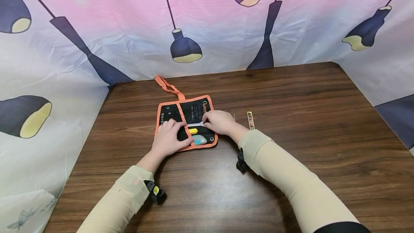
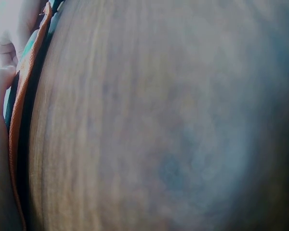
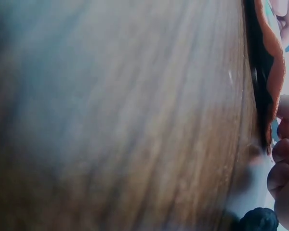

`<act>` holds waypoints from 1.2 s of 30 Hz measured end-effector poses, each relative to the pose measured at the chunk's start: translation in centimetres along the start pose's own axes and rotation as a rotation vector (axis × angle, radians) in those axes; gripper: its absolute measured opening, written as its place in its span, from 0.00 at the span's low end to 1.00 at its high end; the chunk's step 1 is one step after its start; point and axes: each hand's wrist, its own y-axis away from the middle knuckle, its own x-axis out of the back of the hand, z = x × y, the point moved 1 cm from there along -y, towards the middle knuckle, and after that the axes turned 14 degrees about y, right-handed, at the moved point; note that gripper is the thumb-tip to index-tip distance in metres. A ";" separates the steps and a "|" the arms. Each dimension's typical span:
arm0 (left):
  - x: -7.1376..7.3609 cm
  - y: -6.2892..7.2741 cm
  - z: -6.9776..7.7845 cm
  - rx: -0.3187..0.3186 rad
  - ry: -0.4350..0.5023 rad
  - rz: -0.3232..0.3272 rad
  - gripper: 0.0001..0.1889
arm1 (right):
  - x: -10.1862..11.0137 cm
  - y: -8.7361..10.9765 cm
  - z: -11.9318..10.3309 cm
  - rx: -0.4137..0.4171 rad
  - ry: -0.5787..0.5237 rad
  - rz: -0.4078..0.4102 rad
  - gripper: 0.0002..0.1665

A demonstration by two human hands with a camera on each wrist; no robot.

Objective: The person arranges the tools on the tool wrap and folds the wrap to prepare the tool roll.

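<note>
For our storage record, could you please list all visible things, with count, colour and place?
Table: 1, brown, lower view
Tool pouch: 1, black and orange, on table
Strap: 1, orange, at pouch's far edge
Metal tool: 1, silver, at pouch's middle
Tool handle: 1, yellow, in pouch
Rounded tool: 1, grey and teal, in pouch
Narrow packet: 1, yellow and black, right of pouch
Thin item: 1, left of packet, unclear
Lamp-print cloth: 1, multicoloured, behind table
Wrist cameras: 2, black, one per wrist
Sleeves: 2, cream, on forearms
Left hand: 1, bare, on pouch
Right hand: 1, bare, pinching metal tool
</note>
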 end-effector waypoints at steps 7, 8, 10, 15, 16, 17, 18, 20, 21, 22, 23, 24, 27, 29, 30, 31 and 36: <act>0.2 0.0 -0.1 0.000 0.002 -0.005 0.38 | 0.1 0.2 0.5 -0.048 -0.012 0.012 0.13; 0.2 0.0 -0.1 0.001 0.001 -0.005 0.38 | 0.1 0.2 0.6 -0.056 -0.014 0.012 0.13; 0.2 0.0 0.0 0.003 -0.002 -0.005 0.38 | 0.2 0.3 0.7 -0.064 -0.018 0.010 0.13; 0.3 0.0 0.0 -0.004 0.000 -0.008 0.38 | 0.2 0.2 0.7 -0.060 -0.029 -0.004 0.12; 0.2 0.0 0.0 -0.005 0.000 -0.008 0.38 | 0.2 0.2 0.6 -0.060 -0.032 -0.005 0.12; 0.2 0.0 0.0 -0.007 0.000 -0.007 0.38 | 0.2 0.1 0.6 -0.060 -0.034 -0.007 0.11; 0.2 0.0 0.0 -0.009 0.001 -0.005 0.38 | 0.1 0.1 0.5 -0.060 -0.033 -0.006 0.11; 0.2 0.0 0.0 -0.011 0.001 -0.001 0.38 | 0.1 0.0 0.4 -0.053 -0.029 -0.003 0.10; 0.2 0.0 -0.1 -0.013 0.003 0.001 0.38 | 0.1 -0.1 0.3 -0.048 -0.028 -0.004 0.10; 0.2 0.0 -0.1 -0.013 0.002 0.002 0.38 | 0.1 -0.2 0.2 -0.040 -0.028 -0.004 0.10; 0.2 0.1 -0.1 -0.014 0.002 0.003 0.38 | 0.1 -0.3 0.1 -0.033 -0.027 -0.007 0.10; 0.2 0.1 -0.1 -0.014 0.002 0.002 0.38 | 0.1 -0.4 0.0 -0.027 -0.025 -0.008 0.10; 0.2 0.1 -0.1 -0.010 0.002 0.001 0.38 | 0.1 -0.7 -0.5 -0.016 -0.022 -0.018 0.11; 0.2 0.1 0.0 -0.007 0.001 0.000 0.38 | 0.1 -0.8 -0.8 -0.013 -0.016 -0.021 0.11; 0.2 0.2 0.0 -0.006 0.000 -0.001 0.38 | 0.1 -0.9 -0.9 -0.014 -0.015 -0.020 0.11; 0.2 0.2 0.0 -0.007 0.000 0.000 0.38 | 0.0 -0.9 -1.1 -0.014 -0.014 -0.018 0.11; 0.2 0.1 -0.1 -0.015 -0.012 0.004 0.38 | -0.1 -1.1 -1.6 -0.021 -0.017 -0.017 0.12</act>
